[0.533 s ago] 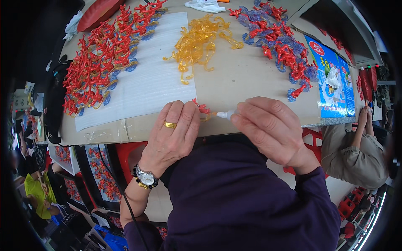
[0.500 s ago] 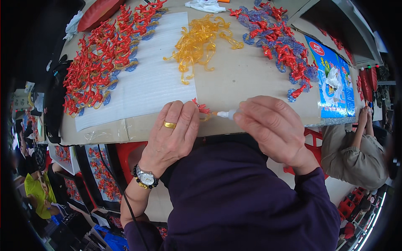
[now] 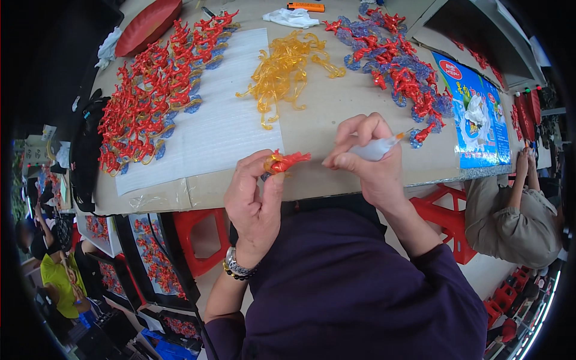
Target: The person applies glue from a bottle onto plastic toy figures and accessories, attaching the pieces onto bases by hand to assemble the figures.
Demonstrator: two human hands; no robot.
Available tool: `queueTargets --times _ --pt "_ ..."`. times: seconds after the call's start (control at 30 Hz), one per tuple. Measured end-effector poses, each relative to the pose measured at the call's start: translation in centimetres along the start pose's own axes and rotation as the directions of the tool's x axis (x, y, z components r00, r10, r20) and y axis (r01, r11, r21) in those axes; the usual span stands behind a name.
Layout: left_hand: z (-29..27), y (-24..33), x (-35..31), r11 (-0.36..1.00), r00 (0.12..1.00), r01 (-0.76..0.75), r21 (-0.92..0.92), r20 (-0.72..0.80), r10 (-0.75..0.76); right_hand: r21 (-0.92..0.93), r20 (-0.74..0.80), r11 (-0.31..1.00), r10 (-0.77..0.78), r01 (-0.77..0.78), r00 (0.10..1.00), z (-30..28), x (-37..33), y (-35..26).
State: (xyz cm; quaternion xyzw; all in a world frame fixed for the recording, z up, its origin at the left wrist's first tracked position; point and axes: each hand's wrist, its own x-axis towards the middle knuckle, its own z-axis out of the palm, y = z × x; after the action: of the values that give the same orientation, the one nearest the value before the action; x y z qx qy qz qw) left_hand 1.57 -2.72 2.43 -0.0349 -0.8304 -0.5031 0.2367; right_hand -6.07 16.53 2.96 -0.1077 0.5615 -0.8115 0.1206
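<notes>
My left hand (image 3: 257,201) is closed and raised at the table's near edge. Between its thumb and fingers is a small red figurine (image 3: 294,161) with clear amber and bluish parts, its narrow end toward the right. My right hand (image 3: 385,180) is closed around a translucent white squeeze bottle (image 3: 375,150), whose orange tip points right and away from the figurine. Its thumb and forefinger come together just right of the figurine, apart from it; whether anything is between them I cannot make out. Beyond lies a heap of amber curly plastic pieces (image 3: 288,69).
Rows of red figurines (image 3: 141,114) with amber and blue parts fill the left, partly on a white foam sheet (image 3: 210,138). Red-and-blue figurines (image 3: 408,84) lie at right beside a blue printed sheet (image 3: 474,114). A red tray (image 3: 147,27), white tissue (image 3: 292,18) and orange object (image 3: 306,7) sit at the back.
My left hand has turned over and lifted the figurine off the table. My right hand has drawn away from it, swinging the bottle's tip from leftward to rightward.
</notes>
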Motion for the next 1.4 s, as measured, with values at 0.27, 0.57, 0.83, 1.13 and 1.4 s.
queueTargets --times 0.27,0.57,0.83,1.13,1.4 --pt "2.5 0.3 -1.1 0.868 0.968 0.199 -0.455 -0.045 -0.246 -0.429 0.179 0.896 -0.042 0.116 0.983 2.9 0.3 -1.7" --pt "2.6 1.4 -1.2 0.648 0.932 0.321 -0.691 0.11 -0.344 -0.408 0.293 0.852 -0.218 0.328 0.931 1.3 0.5 -0.3" --pt "1.4 2.1 -0.4 0.858 0.98 0.188 -0.478 0.037 -0.194 -0.425 0.378 0.731 -0.393 0.534 0.838 0.7 0.6 -0.5" --pt "0.5 2.6 0.1 0.975 0.995 0.075 -0.211 0.083 -0.058 -0.357 0.432 0.607 -0.567 0.71 0.701 0.8 0.9 0.0" --pt "1.9 2.9 -1.2 0.619 0.935 0.292 -0.729 0.08 -0.347 -0.335 0.468 0.559 -0.6 0.758 0.649 0.7 1.1 -0.3"
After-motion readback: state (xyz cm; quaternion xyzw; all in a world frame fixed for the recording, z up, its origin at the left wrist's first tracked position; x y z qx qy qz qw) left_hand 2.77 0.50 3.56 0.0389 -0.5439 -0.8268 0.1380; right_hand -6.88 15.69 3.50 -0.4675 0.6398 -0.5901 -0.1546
